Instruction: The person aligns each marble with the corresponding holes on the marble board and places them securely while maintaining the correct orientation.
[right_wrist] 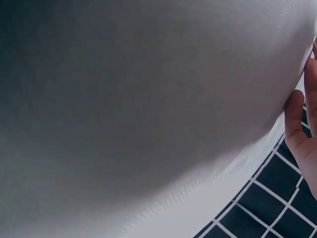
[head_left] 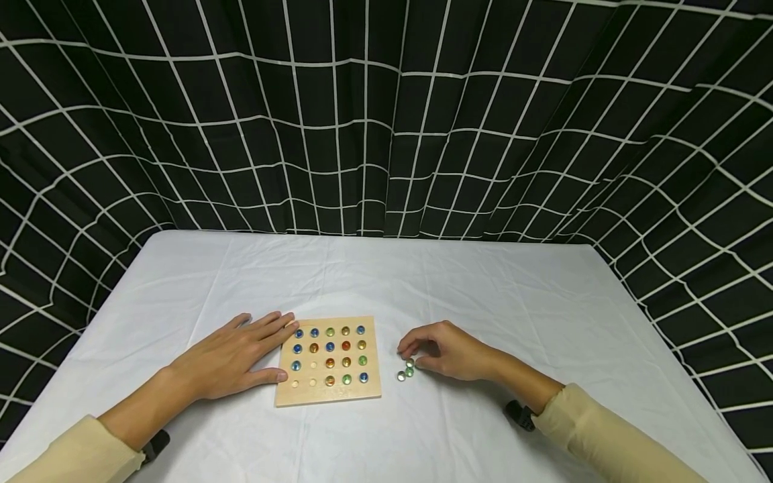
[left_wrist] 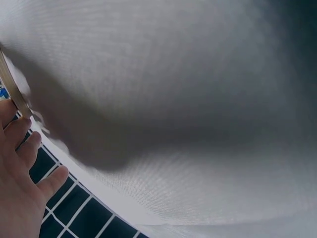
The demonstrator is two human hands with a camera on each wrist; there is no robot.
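Note:
A square wooden board (head_left: 326, 396) lies on the white cloth, with rows of glass beads in blue, amber, red and green in its hollows. Bare hollows (head_left: 312, 382) show at its lower left. My left hand (head_left: 232, 355) lies spread out, its fingertips and thumb resting on the board's left edge. Right of the board, three clear greenish glass beads (head_left: 401, 376) sit close together. Over them hovers my right hand (head_left: 455, 352), fingers bent loosely with a gap to the thumb, whose tip is beside the beads. In the right wrist view only fingers (right_wrist: 293, 106) show, and no bead is visible.
The white cloth (head_left: 513, 288) covers the table and has light creases. A black curtain with a white grid (head_left: 338, 134) hangs behind the table and along both sides. Dark wrist devices (head_left: 519, 416) show below both sleeves.

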